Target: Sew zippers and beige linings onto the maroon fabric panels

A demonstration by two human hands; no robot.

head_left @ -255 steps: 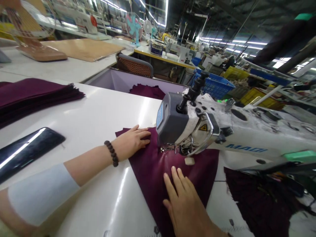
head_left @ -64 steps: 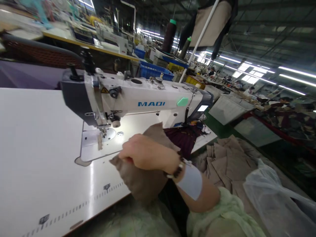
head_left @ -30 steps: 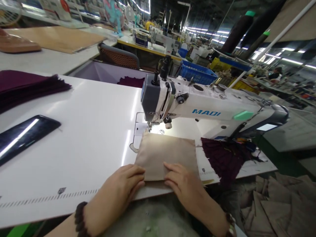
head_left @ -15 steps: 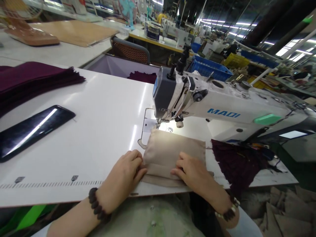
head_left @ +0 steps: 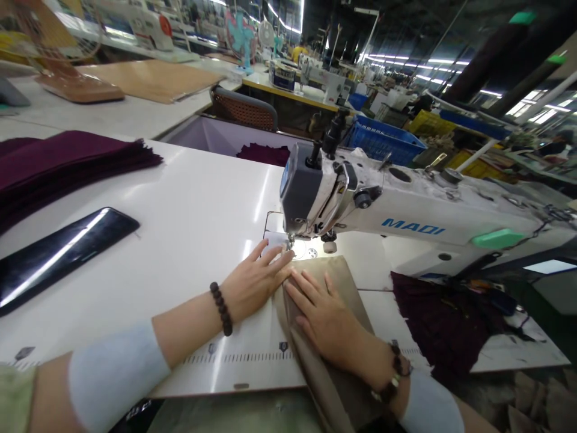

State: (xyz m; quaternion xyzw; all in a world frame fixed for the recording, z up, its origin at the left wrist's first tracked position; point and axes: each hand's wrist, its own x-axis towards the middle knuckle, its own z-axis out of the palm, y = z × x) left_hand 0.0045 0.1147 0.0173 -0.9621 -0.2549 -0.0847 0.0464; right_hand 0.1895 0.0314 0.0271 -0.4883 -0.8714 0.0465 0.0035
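A beige fabric piece (head_left: 334,278) lies under the front of the sewing machine (head_left: 356,195), its lower part folded and hanging over the table's front edge. Close by the presser foot (head_left: 291,242), my left hand (head_left: 256,281) rests with outstretched fingers at the fabric's upper left corner. Its thumb and fingertips hide that corner. Flat on the fabric, fingers spread, is my right hand (head_left: 331,319), just right of the left one. Neither hand is closed around anything.
Stacked maroon fabric (head_left: 72,165) and a dark glossy panel (head_left: 67,252) lie on the left of the white table (head_left: 189,210). Crumpled maroon cloth (head_left: 439,319) sits at the right. Behind stand a chair (head_left: 246,108) and a blue crate (head_left: 383,139).
The fabric has turned and its near end now hangs off the table. Both hands have moved closer to the presser foot, from gripping the fabric's sides to lying on it with fingers extended.
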